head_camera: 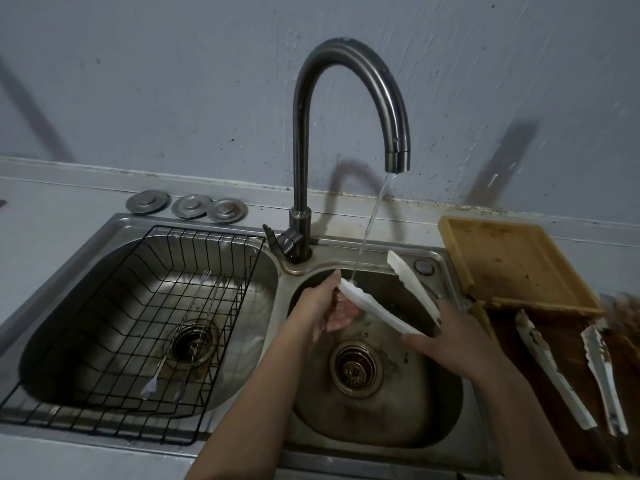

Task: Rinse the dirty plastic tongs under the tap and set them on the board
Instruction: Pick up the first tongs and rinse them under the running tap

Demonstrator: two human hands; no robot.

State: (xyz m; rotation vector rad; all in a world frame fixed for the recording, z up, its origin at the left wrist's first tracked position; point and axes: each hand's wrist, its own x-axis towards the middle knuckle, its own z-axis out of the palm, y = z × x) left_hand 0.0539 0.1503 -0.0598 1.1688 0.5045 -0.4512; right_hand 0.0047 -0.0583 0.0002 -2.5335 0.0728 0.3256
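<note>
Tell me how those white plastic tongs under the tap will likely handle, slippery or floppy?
Probably slippery: the stream lands on the white tongs, so they are wet. Likely springy, not floppy: both arms stay straight and splayed while the right hand holds only the hinge end. Probably light, being thin plastic.

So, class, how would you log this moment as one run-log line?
step: rinsing | right hand: holds tongs | left hand: rubs the arm under the water | sink: right basin | board: bare

no readable text, no labels, no numbers — nothing legible
</note>
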